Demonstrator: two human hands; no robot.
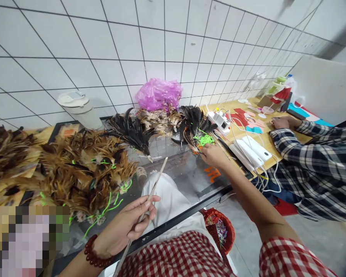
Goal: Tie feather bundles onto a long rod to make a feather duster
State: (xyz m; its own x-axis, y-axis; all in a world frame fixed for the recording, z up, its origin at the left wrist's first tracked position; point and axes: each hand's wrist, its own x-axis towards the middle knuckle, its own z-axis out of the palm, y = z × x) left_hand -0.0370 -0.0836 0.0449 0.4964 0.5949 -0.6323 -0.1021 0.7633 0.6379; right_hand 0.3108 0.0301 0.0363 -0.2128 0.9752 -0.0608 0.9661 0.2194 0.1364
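Pinching a thin stick in the left hand at lower centre, tip slanting up toward mid-frame. Reaching out with the right hand just right of centre, at the edge of a black feather bundle tied with green cord; cannot tell whether gripping or merely touching. Spread over the glass table: brown feather heap at left, pink bag against the wall, top centre. At far right, a co-worker's plaid sleeve beside white power strips.
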